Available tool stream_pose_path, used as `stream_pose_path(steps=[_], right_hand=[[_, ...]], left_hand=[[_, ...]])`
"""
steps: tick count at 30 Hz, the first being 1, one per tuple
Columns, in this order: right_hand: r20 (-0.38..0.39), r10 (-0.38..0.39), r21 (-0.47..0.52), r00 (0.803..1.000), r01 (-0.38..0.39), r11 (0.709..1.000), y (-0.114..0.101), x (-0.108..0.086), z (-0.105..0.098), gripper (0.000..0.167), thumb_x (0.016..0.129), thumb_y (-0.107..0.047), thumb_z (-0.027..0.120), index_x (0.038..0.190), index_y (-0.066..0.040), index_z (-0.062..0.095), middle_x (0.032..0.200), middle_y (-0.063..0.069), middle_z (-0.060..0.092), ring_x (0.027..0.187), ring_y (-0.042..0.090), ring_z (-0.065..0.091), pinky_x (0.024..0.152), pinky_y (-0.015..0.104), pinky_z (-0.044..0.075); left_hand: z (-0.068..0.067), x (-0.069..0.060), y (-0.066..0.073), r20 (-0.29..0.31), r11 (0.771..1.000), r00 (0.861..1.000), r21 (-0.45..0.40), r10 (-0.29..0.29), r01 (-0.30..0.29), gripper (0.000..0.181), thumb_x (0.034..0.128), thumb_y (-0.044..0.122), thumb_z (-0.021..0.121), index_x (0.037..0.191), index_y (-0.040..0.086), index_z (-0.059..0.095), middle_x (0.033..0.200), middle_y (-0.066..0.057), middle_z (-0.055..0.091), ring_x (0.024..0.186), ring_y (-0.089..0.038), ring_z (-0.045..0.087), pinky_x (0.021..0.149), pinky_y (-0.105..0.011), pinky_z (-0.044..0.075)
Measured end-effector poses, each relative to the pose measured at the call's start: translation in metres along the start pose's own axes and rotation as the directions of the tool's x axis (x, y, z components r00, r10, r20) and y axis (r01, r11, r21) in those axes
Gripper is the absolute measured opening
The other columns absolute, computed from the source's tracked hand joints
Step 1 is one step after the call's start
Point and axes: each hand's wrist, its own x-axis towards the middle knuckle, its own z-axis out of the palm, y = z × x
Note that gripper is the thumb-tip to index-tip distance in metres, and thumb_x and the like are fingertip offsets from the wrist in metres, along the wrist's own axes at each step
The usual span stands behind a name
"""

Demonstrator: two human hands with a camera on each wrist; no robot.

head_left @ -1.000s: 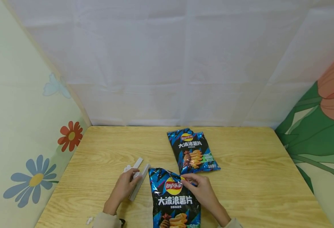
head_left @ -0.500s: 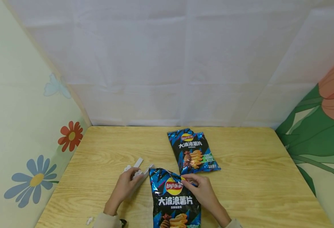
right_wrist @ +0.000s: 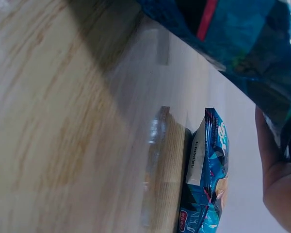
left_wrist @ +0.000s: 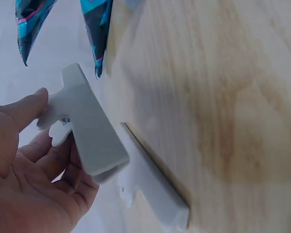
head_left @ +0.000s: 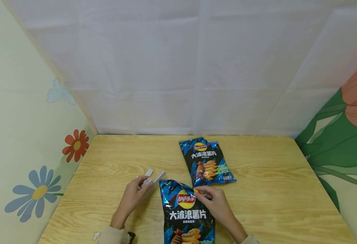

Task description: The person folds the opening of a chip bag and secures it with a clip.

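The left hand (head_left: 132, 197) pinches a white clip (left_wrist: 89, 126) by its handles between thumb and fingers, lifted off the table. A second white clip (left_wrist: 157, 187) lies on the table beside it. Thumb and fingers of the right hand (head_left: 216, 204) pinch the top edge of the nearer blue-and-black chip bag (head_left: 188, 215); in the right wrist view this bag (right_wrist: 252, 63) hides part of the hand (right_wrist: 286, 189). Behind it, the other chip bag (head_left: 208, 162) lies on the table, untouched.
A small white scrap (head_left: 96, 236) lies on the wooden table (head_left: 264, 176) at the front left. A dark object (head_left: 131, 237) shows by the left sleeve. A white sheet (head_left: 178, 67) stands behind the table.
The left hand has raised the clip and turned it, its long bar moving up and to the right. The right hand and both bags look nearly unmoved.
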Motion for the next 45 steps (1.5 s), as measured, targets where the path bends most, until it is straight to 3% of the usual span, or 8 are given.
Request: stream_pose_path(steps=[9,18,26,34,45], right_hand=[[0.007,0.005,0.018,1.000,-0.005,1.000,0.000,0.000,0.000,0.016,0.089,-0.014,0.074,0.104,-0.011,0.076,0.095,0.006,0.077,0.079,0.009,0.071,0.070,0.017,0.054],[0.007,-0.003,0.016,1.000,0.003,1.000,0.002,0.001,0.000,0.016,0.089,-0.015,0.074,0.104,-0.012,0.076,0.097,0.007,0.077,0.079,0.008,0.071,0.070,0.018,0.054],[0.008,-0.008,0.016,1.000,0.008,1.000,0.003,0.001,0.000,0.016,0.089,-0.016,0.074,0.104,-0.012,0.076,0.096,0.006,0.077,0.079,0.007,0.071,0.070,0.017,0.054],[0.010,-0.017,0.006,1.000,0.017,1.000,0.004,0.002,0.001,0.015,0.089,-0.015,0.074,0.104,-0.012,0.076,0.095,0.005,0.076,0.078,0.007,0.070,0.070,0.018,0.054],[0.015,-0.013,-0.001,1.000,0.013,1.000,0.003,0.003,0.001,0.016,0.089,-0.016,0.074,0.104,-0.013,0.076,0.096,0.005,0.076,0.078,0.008,0.070,0.068,0.018,0.054]], left_hand=[[-0.001,0.002,0.004,-0.007,0.999,1.000,0.024,0.030,-0.030,0.032,0.0978,0.027,0.063,0.123,0.008,0.063,0.097,-0.007,0.065,0.082,-0.015,0.054,0.068,-0.026,0.046],[-0.003,0.006,0.008,-0.043,0.996,0.996,0.031,0.079,-0.078,0.030,0.0991,0.022,0.061,0.124,0.005,0.064,0.101,-0.009,0.069,0.082,-0.015,0.055,0.069,-0.025,0.047],[-0.007,0.011,0.013,-0.037,0.992,0.992,0.039,0.123,-0.122,0.028,0.1008,0.025,0.058,0.119,0.004,0.064,0.104,-0.011,0.070,0.083,-0.015,0.059,0.070,-0.029,0.049],[-0.012,0.013,0.023,-0.047,0.987,0.986,0.012,0.162,-0.162,0.019,0.0998,0.023,0.060,0.112,0.010,0.065,0.095,-0.008,0.069,0.074,-0.013,0.054,0.060,-0.023,0.043],[-0.017,0.012,0.039,-0.052,0.975,0.974,0.022,0.222,-0.221,0.012,0.0983,0.020,0.062,0.106,0.012,0.067,0.093,-0.006,0.070,0.069,-0.012,0.053,0.057,-0.022,0.043]])
